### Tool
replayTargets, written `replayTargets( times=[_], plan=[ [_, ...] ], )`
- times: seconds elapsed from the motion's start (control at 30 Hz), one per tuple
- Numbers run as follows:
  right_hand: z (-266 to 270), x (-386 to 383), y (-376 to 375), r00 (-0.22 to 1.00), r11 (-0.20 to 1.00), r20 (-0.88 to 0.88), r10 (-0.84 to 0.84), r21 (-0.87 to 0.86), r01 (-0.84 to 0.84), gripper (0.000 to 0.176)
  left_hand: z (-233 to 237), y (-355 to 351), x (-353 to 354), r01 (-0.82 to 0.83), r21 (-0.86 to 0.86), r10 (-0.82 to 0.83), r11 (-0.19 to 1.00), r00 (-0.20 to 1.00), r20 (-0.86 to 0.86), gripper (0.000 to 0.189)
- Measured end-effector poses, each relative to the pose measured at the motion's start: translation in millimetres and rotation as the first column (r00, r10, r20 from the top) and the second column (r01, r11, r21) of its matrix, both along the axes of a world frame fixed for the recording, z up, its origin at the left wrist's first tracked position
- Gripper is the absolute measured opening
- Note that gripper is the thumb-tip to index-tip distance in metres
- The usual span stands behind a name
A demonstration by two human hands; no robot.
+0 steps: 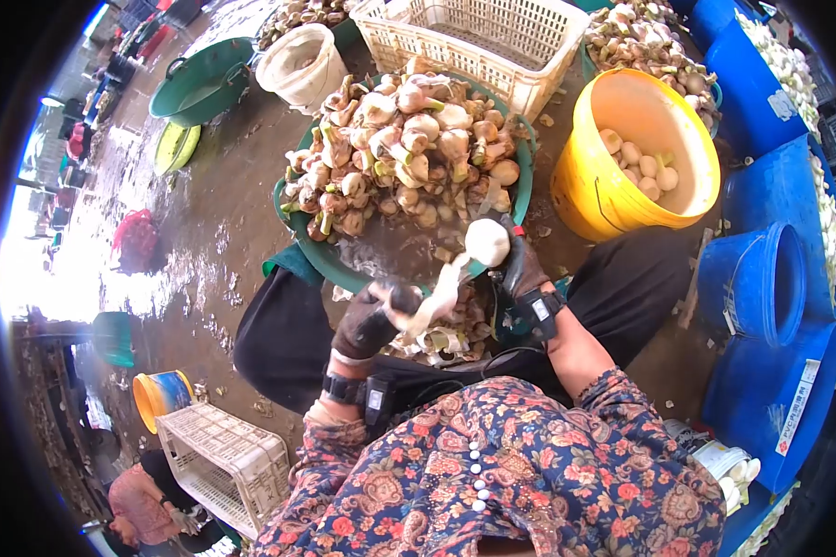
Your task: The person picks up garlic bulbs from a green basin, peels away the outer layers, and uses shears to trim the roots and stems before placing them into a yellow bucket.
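Note:
A peeled white garlic bulb [488,243] is gripped in my right hand [524,267], which wears a dark glove. A small red piece [519,230] shows beside its fingers, possibly part of a tool; I cannot make out the rest. My left hand [370,323], also gloved, is closed on a pale strip of garlic skin [438,302] that stretches up towards the bulb and is blurred. Just beyond both hands, a green basin [285,209] holds a heap of unpeeled garlic bulbs [409,139]. Loose garlic skins [446,342] lie between my legs, below the basin.
To the right of the basin, a yellow bucket [581,176] contains several peeled bulbs. Blue buckets [752,283] and blue tubs line the right side. A white crate [529,88] and a whitish bucket [299,70] stand behind the basin. Another person [139,506] sits at lower left near a crate [223,464].

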State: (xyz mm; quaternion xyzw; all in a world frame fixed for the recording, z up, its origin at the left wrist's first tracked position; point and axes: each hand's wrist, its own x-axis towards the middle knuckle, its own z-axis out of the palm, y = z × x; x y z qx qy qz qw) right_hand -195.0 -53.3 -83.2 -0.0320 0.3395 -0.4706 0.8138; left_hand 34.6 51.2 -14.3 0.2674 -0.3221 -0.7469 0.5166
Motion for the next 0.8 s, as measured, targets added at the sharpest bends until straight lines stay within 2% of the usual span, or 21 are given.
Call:
replayTargets(
  times=[0.03,0.07,0.1,0.13,0.17,0.2,0.23,0.27,0.33,0.37,0.4,0.43,0.47,0.53,0.57,0.63,0.67,0.7,0.73,0.77,0.8],
  plan=[
    [-30.2,-19.1,-4.1,0.978,0.974,-0.132,0.162,-0.139,-0.18,0.039,9.2,3.5,2.4,0.007,-0.016,-0.007,1.0,1.0,0.008,0.031],
    [-30.5,-20.6,-6.3,0.977,0.973,-0.134,0.166,-0.138,-0.184,0.039,30.8,7.5,2.2,0.011,-0.031,-0.01,0.999,1.0,0.018,0.042],
    [-30.0,-20.6,-8.1,0.99,0.988,-0.066,0.124,-0.081,-0.129,0.039,36.4,18.1,12.5,-0.043,0.206,0.074,0.978,0.987,-0.144,0.032],
    [-29.3,-21.0,-10.0,0.997,0.997,-0.001,0.076,-0.019,-0.076,0.039,29.2,4.6,28.7,0.23,0.05,-0.221,0.972,0.965,-0.142,0.028],
    [-31.8,-40.5,-14.9,0.952,0.967,0.167,0.255,-0.055,-0.249,0.046,46.3,-5.8,17.9,0.279,0.141,-0.308,0.95,0.91,0.276,0.03],
    [-9.6,-41.1,-20.3,0.951,0.966,0.167,0.26,-0.058,-0.254,0.046,63.5,-16.9,7.1,0.279,0.242,-0.369,0.929,0.678,0.635,0.032],
    [35.4,-42.8,-25.6,0.979,0.994,0.174,0.104,0.024,-0.109,0.05,48.2,-28.3,9.4,0.414,0.295,-0.49,0.861,0.525,0.696,0.038],
    [63.0,-43.6,-28.9,0.984,0.993,0.167,-0.059,0.111,0.041,0.055,28.6,-36.0,9.7,0.53,0.208,-0.367,0.822,0.213,0.906,0.044],
    [65.4,-73.3,-52.0,0.697,0.977,0.716,0.039,-0.172,0.122,0.067,-17.2,-50.0,6.1,0.377,0.157,-0.199,0.913,0.075,0.977,0.044],
    [85.5,-81.3,-54.9,0.744,0.949,0.663,0.083,-0.28,0.144,0.072,-36.4,-59.6,2.0,0.382,0.161,-0.205,0.91,0.076,0.976,0.044],
    [103.6,-87.0,-58.4,0.79,0.907,0.6,0.123,-0.392,0.156,0.076,-54.0,-72.3,-3.4,0.224,0.149,-0.184,0.963,0.142,0.973,0.047],
    [104.6,-90.1,-60.5,0.818,0.935,0.563,0.115,-0.341,0.102,0.082,-74.0,-85.8,-9.4,0.056,0.138,-0.147,0.989,0.207,0.967,0.049],
    [102.3,-87.3,-58.3,0.935,0.97,0.355,0.01,-0.232,0.078,0.074,-102.2,-96.4,-14.5,0.057,0.134,-0.144,0.989,0.214,0.966,0.049],
    [69.1,-78.5,-52.4,0.995,0.997,0.102,-0.014,-0.078,0.022,0.061,-161.3,-112.4,-24.4,0.07,0.086,-0.103,0.994,0.282,0.954,0.046],
    [60.4,-72.5,-44.3,0.995,0.997,0.099,-0.016,-0.078,0.024,0.061,-183.6,-117.5,-33.1,0.073,0.086,-0.104,0.994,0.284,0.953,0.046],
    [48.2,-59.6,-29.2,0.994,0.992,-0.06,0.095,0.091,-0.089,0.049,-210.4,-129.4,-52.0,-0.194,0.437,-0.167,0.878,0.732,0.66,0.047],
    [36.7,-58.3,-27.3,0.994,0.992,-0.061,0.089,0.094,-0.083,0.049,-206.6,-127.8,-59.2,-0.188,0.44,-0.173,0.878,0.732,0.658,0.047],
    [27.0,-58.0,-26.4,0.99,0.988,-0.05,0.133,0.091,-0.128,0.049,-199.1,-121.8,-67.4,-0.055,0.158,-0.136,0.986,0.284,0.949,0.048],
    [17.8,-58.3,-25.7,0.983,0.98,-0.038,0.18,0.089,-0.176,0.05,-191.5,-116.1,-73.6,0.21,-0.039,0.083,0.977,-0.204,0.976,0.049],
    [28.9,-48.1,-25.6,0.969,0.986,-0.211,0.132,0.129,-0.106,0.04,-194.4,-112.7,-75.6,0.14,-0.111,0.118,0.984,-0.04,0.992,0.043],
    [24.4,-47.8,-27.5,0.969,0.985,-0.207,0.136,0.129,-0.111,0.04,-196.0,-107.7,-72.5,0.136,-0.11,0.117,0.985,-0.044,0.992,0.043]
  ],
)
